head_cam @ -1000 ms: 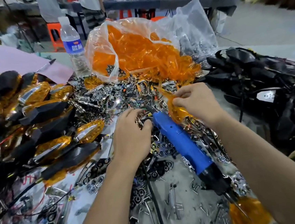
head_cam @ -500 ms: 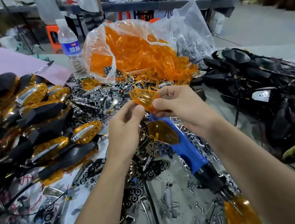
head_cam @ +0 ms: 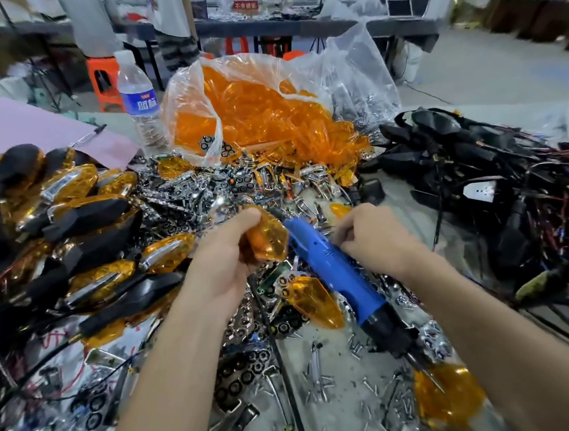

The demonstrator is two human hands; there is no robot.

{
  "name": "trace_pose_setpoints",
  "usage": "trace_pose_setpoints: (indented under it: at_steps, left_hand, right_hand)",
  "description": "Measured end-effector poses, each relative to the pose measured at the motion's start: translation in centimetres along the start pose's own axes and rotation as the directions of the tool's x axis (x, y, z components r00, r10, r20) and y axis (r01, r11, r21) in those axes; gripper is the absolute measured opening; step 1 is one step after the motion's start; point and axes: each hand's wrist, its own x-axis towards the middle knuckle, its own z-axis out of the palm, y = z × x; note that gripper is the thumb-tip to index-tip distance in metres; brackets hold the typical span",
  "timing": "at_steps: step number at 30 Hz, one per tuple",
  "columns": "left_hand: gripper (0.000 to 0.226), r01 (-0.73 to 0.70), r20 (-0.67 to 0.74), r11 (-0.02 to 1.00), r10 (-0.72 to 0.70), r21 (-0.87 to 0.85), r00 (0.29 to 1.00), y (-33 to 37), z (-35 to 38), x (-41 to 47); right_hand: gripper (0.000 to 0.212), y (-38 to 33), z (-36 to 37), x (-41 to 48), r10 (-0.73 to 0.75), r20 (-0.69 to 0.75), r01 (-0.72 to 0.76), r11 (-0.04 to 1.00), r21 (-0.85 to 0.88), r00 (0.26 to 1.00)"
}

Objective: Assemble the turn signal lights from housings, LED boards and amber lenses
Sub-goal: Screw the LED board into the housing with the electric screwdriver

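Cluttered grey surface point(head_cam: 343, 426) aside, the translucent amber plastic lens point(head_cam: 269, 241) is now clamped in your left hand point(head_cam: 223, 258) alone. Your right hand point(head_cam: 371, 235) has dropped beside the blue electric screwdriver point(head_cam: 332, 269), fingers curled, hold unclear. It is probably seeking the next part. Tangled black housings point(head_cam: 479, 181) lie right.

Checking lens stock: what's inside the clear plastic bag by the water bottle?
The bag holds a heap of amber lenses, some spilling out in front. Anything beneath the heap is hidden.
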Motion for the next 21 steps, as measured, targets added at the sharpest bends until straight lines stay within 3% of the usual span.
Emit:
trace_pose_setpoints:
  at_steps: [3,5,12,15,17,19,21]
  left_hand:
    - [0.021,0.001,0.103,0.995,-0.011,0.096,0.995,-0.3,0.5,-0.3]
    - [0.028,0.005,0.148,0.993,-0.023,0.119,0.989,-0.4,0.6,-0.5]
    - [0.019,-0.019,0.149,0.983,-0.009,0.183,0.989,-0.5,0.8,-1.4]
    - [0.018,-0.044,0.106,0.977,0.023,0.208,0.994,-0.5,0.7,-1.6]
    - [0.017,-0.051,0.077,0.979,0.037,0.195,0.996,-0.7,0.7,-1.6]
    - [0.017,-0.064,0.049,0.982,0.057,0.175,0.997,-0.8,0.6,-1.3]
    - [0.017,-0.078,0.031,0.984,0.074,0.159,0.997,-0.8,0.5,-1.1]
  right_hand:
    - [0.029,-0.1,-0.5,-0.8,0.086,-0.209,-0.044,0.979,0.198,0.974]
    - [0.033,-0.7,-0.8,-1.8,0.131,-0.347,0.003,0.933,0.359,0.929]
    - [0.03,-3.5,-0.3,-4.9,0.271,-0.532,0.202,0.716,0.669,0.802]
    - [0.031,-4.6,0.4,-5.4,0.243,-0.462,0.212,0.648,0.732,0.853]
    - [0.033,-5.0,0.5,-5.3,0.189,-0.334,0.185,0.544,0.818,0.924]
    - [0.033,-5.0,0.3,-5.5,0.051,-0.166,0.135,0.376,0.917,0.985]
    - [0.028,-4.6,0.2,-6.0,-0.094,-0.062,0.088,0.31,0.947,0.994]
